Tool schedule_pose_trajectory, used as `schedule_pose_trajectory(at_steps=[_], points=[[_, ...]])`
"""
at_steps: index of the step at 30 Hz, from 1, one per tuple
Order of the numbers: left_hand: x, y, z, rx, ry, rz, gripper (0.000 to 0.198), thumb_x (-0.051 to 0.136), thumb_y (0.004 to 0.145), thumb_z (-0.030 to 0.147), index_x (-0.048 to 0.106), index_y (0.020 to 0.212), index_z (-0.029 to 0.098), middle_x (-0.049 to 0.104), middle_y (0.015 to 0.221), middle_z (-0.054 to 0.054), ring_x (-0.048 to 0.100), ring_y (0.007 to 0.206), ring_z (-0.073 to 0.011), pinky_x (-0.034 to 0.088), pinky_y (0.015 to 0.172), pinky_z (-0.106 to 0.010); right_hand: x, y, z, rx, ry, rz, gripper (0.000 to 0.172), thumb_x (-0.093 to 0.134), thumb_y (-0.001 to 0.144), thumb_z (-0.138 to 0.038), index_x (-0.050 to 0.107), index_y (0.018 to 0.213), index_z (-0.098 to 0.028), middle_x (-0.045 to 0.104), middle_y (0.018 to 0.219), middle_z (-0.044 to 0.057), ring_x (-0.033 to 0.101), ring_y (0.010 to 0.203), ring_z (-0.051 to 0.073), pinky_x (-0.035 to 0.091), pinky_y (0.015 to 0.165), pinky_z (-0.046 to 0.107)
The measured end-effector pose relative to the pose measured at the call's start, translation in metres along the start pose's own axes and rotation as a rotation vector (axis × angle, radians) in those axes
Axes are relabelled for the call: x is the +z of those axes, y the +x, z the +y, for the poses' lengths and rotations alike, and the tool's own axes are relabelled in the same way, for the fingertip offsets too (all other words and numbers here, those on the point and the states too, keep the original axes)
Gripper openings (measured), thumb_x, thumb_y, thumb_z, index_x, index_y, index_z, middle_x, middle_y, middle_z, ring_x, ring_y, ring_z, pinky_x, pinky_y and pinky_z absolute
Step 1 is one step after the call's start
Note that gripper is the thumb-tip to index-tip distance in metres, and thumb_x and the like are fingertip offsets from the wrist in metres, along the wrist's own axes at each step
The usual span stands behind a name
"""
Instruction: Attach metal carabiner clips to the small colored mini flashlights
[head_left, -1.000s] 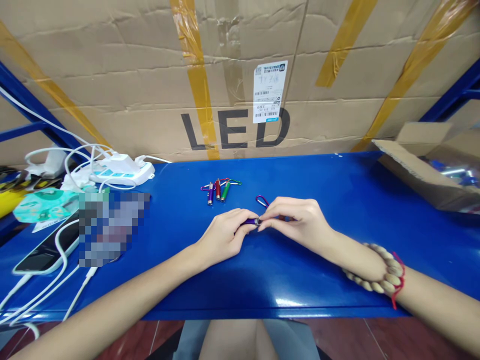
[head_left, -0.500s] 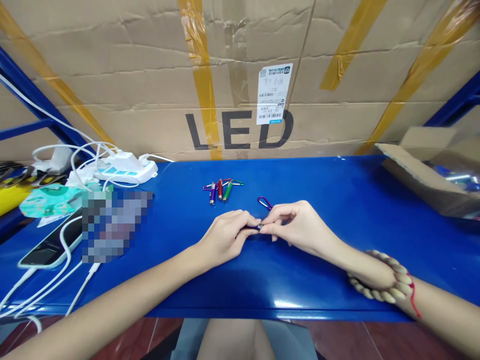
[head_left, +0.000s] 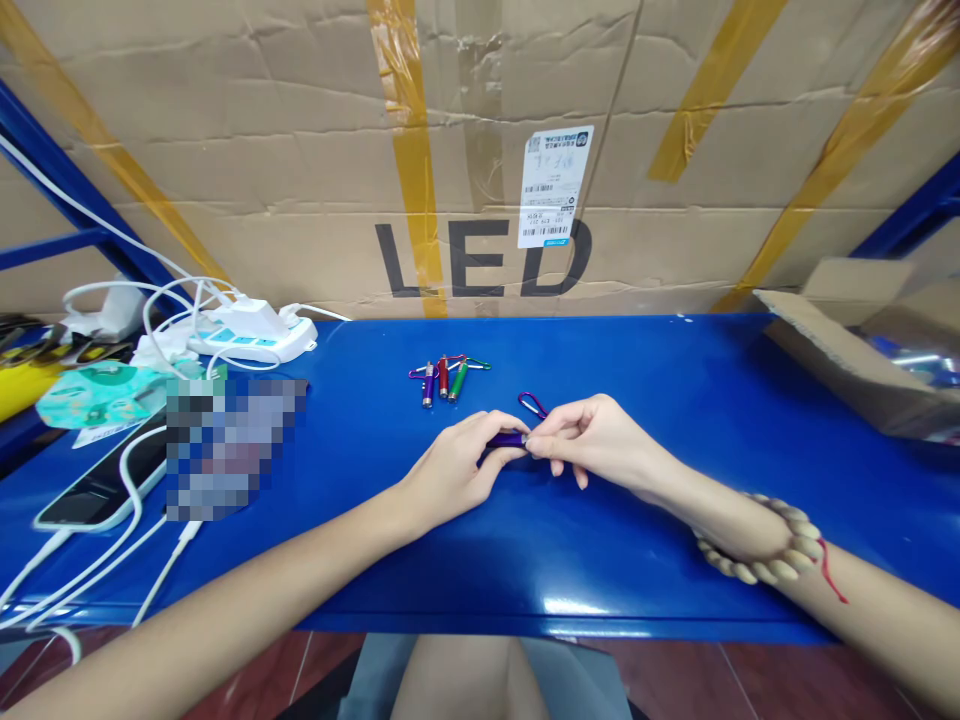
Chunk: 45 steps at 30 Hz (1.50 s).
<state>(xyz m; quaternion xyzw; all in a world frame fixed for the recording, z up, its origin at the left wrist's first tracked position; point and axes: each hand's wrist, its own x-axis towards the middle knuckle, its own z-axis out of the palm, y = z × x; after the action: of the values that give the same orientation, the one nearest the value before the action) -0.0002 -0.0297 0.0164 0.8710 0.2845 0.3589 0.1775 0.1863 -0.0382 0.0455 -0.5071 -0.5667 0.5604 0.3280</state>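
My left hand [head_left: 459, 470] is closed around a small purple keychain flashlight [head_left: 507, 440], its tube lying level between thumb and fingers. Thumb and forefinger of my right hand [head_left: 589, 440] pinch the flashlight's right end, which their tips mostly cover. A purple carabiner clip [head_left: 532, 404] sticks out behind my right fingers; whether it is joined to the held light is hidden. Farther back on the blue table lie a purple flashlight [head_left: 428, 385], a red flashlight [head_left: 443, 377] and a green flashlight [head_left: 458, 381], side by side with their clips behind them.
A white power strip [head_left: 262, 343] with tangled cables stands at the left, near a phone [head_left: 101, 490] and a teal pack [head_left: 97, 395]. An open cardboard box [head_left: 825, 350] sits at the right. A large carton marked LED [head_left: 315, 200] walls off the back.
My left fingers have shifted, so more of the purple tube shows between my hands. My right hand still pinches the end. The camera view has moved slightly.
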Motion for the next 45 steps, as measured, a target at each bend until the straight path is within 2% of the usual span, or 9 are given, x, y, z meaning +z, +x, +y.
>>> schedule_pose_trajectory(at_steps=[6, 11, 14, 18, 22, 25, 31, 41, 45], points=[[0.000, 0.001, -0.001, 0.034, 0.050, 0.010, 0.012, 0.049, 0.090, 0.018, 0.060, 0.094, 0.016, 0.068, 0.088, -0.005, 0.063, 0.083, -0.0144, 0.052, 0.077, -0.025, -0.002, 0.002, -0.001, -0.034, -0.048, 0.000, 0.042, 0.083, 0.049, -0.048, 0.071, 0.067, -0.011, 0.058, 0.045, 0.000, 0.049, 0.036, 0.007, 0.038, 0.031, 0.016], [-0.001, 0.001, -0.001, 0.024, 0.059, -0.034, 0.012, 0.048, 0.090, 0.019, 0.059, 0.092, 0.017, 0.067, 0.086, -0.004, 0.062, 0.081, -0.0143, 0.051, 0.074, -0.025, -0.005, 0.003, 0.003, -0.138, -0.200, -0.012, 0.042, 0.077, 0.058, -0.053, 0.071, 0.069, -0.012, 0.058, 0.045, 0.000, 0.049, 0.036, 0.008, 0.039, 0.032, 0.019], [-0.001, 0.000, 0.000, -0.011, 0.045, -0.100, 0.010, 0.047, 0.090, 0.019, 0.057, 0.089, 0.018, 0.067, 0.086, -0.003, 0.063, 0.079, -0.0135, 0.051, 0.073, -0.024, -0.011, 0.001, 0.004, -0.386, -0.426, -0.037, 0.040, 0.066, 0.073, -0.054, 0.070, 0.070, -0.015, 0.063, 0.056, 0.003, 0.056, 0.046, 0.011, 0.044, 0.041, 0.021], [-0.001, -0.002, 0.001, 0.026, 0.039, -0.138, 0.009, 0.046, 0.090, 0.019, 0.053, 0.085, 0.019, 0.066, 0.085, -0.002, 0.063, 0.077, -0.0137, 0.051, 0.072, -0.024, -0.017, -0.005, 0.005, -0.796, -0.903, -0.132, 0.038, 0.039, 0.096, -0.036, 0.066, 0.077, -0.017, 0.064, 0.074, 0.006, 0.059, 0.065, 0.011, 0.042, 0.056, 0.021], [0.000, -0.004, -0.001, 0.106, 0.104, -0.132, 0.011, 0.042, 0.092, 0.018, 0.053, 0.087, 0.018, 0.066, 0.081, -0.003, 0.063, 0.073, -0.0138, 0.050, 0.068, -0.023, -0.014, -0.009, 0.011, -0.937, -1.226, -0.107, 0.039, 0.027, 0.098, -0.021, 0.058, 0.075, -0.016, 0.055, 0.067, 0.005, 0.051, 0.060, 0.012, 0.032, 0.051, 0.024], [0.001, -0.005, -0.001, 0.181, 0.174, -0.090, 0.013, 0.041, 0.092, 0.017, 0.053, 0.088, 0.017, 0.065, 0.076, -0.003, 0.062, 0.068, -0.0142, 0.049, 0.064, -0.023, -0.006, -0.009, 0.014, -0.897, -1.116, -0.087, 0.035, 0.030, 0.096, -0.020, 0.055, 0.072, -0.016, 0.054, 0.065, 0.004, 0.049, 0.057, 0.012, 0.032, 0.052, 0.024], [0.001, -0.006, -0.001, 0.209, 0.213, -0.046, 0.013, 0.041, 0.093, 0.017, 0.054, 0.092, 0.016, 0.066, 0.077, -0.004, 0.062, 0.069, -0.0149, 0.048, 0.063, -0.024, 0.008, -0.011, 0.008, -0.521, -0.601, -0.109, 0.036, 0.040, 0.092, -0.022, 0.048, 0.057, -0.017, 0.049, 0.049, -0.002, 0.047, 0.047, 0.008, 0.034, 0.052, 0.020], [0.001, -0.002, -0.001, 0.010, 0.159, -0.101, 0.013, 0.043, 0.093, 0.021, 0.056, 0.088, 0.019, 0.066, 0.082, -0.002, 0.063, 0.076, -0.0139, 0.048, 0.070, -0.023, 0.002, -0.004, 0.010, -0.218, -0.390, -0.181, 0.038, 0.045, 0.088, -0.044, 0.049, 0.061, -0.017, 0.045, 0.048, -0.005, 0.044, 0.033, 0.006, 0.034, 0.036, 0.017], [0.001, 0.001, -0.002, -0.043, 0.116, -0.093, 0.012, 0.046, 0.092, 0.020, 0.057, 0.090, 0.019, 0.068, 0.087, -0.003, 0.065, 0.081, -0.0150, 0.048, 0.075, -0.024, -0.003, 0.007, 0.010, -0.167, -0.341, -0.237, 0.042, 0.048, 0.084, -0.053, 0.048, 0.062, -0.017, 0.045, 0.045, -0.005, 0.045, 0.033, 0.007, 0.035, 0.034, 0.017]])
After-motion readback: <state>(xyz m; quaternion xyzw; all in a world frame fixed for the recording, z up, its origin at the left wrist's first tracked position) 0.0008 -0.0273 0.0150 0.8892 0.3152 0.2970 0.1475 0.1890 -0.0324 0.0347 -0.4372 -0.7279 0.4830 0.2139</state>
